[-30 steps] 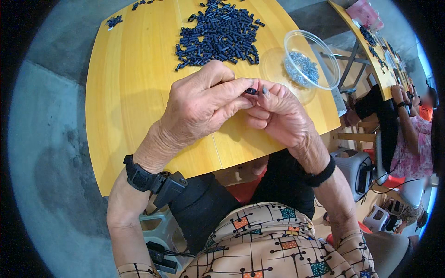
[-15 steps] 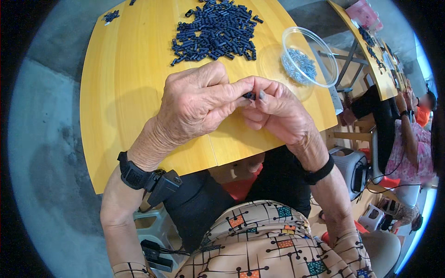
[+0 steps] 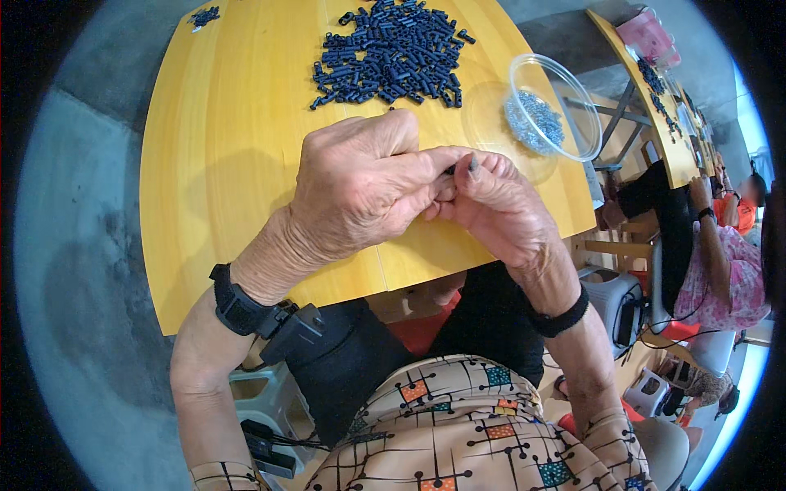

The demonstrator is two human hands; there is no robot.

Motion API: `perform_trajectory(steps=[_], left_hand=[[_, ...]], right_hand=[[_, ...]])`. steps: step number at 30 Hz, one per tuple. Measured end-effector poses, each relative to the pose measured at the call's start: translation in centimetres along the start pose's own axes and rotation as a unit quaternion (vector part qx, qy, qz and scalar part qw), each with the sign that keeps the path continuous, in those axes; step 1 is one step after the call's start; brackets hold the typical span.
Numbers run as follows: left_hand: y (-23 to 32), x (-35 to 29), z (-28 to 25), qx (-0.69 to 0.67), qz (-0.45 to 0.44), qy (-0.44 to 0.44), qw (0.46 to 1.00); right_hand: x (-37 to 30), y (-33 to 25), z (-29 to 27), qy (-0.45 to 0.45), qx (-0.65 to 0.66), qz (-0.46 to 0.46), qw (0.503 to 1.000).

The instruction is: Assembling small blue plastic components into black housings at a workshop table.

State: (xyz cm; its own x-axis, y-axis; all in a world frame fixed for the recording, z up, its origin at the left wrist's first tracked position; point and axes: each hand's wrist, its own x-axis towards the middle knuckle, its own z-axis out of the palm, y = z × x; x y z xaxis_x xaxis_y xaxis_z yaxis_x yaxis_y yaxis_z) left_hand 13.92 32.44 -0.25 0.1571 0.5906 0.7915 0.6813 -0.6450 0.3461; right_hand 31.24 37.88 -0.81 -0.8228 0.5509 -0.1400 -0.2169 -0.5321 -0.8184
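My left hand (image 3: 356, 180) and my right hand (image 3: 501, 200) meet over the near part of the yellow table (image 3: 221, 139). Pinched between their fingertips is a small black plastic piece (image 3: 450, 170), mostly covered by the fingers. Its shape resembles the short black tubes heaped beyond my hands, but details are hidden. That heap of black tubular pieces (image 3: 393, 61) lies at the far middle of the table. To the right of my right hand stands a clear round plastic tub (image 3: 591, 123) with many small silvery metal parts (image 3: 534, 123) inside.
A few dark pieces (image 3: 205, 16) lie at the table's far left corner. Rightward, another table (image 3: 675, 151) carries black parts and a pink container (image 3: 648, 37), with people sitting along it. A grey stool (image 3: 610, 299) stands beside my right arm.
My hands have drawn closer together, and the fingers now cover more of the black piece. The view has shifted slightly, so the heap and tub appear a little farther right.
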Motion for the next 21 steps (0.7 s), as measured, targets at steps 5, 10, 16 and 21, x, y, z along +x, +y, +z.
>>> perform_trajectory(steps=[5, 10, 16, 21], left_hand=[[0.19, -0.16, -0.12, 0.044, -0.003, -0.026, 0.999], [-0.03, -0.11, -0.05, 0.043, 0.005, -0.037, 0.998], [0.08, -0.18, -0.06, 0.023, -0.017, -0.032, 0.999], [-0.07, -0.46, 0.44, 0.01, -0.032, -0.027, 0.999]], right_hand=[[0.31, 0.13, -0.08, -0.005, 0.012, 0.013, 1.0], [0.44, 0.57, 0.03, 0.005, 0.032, 0.005, 0.999], [0.55, 0.58, 0.54, 0.028, 0.054, 0.008, 0.998], [0.82, 0.84, 0.28, 0.032, 0.045, 0.009, 0.998]])
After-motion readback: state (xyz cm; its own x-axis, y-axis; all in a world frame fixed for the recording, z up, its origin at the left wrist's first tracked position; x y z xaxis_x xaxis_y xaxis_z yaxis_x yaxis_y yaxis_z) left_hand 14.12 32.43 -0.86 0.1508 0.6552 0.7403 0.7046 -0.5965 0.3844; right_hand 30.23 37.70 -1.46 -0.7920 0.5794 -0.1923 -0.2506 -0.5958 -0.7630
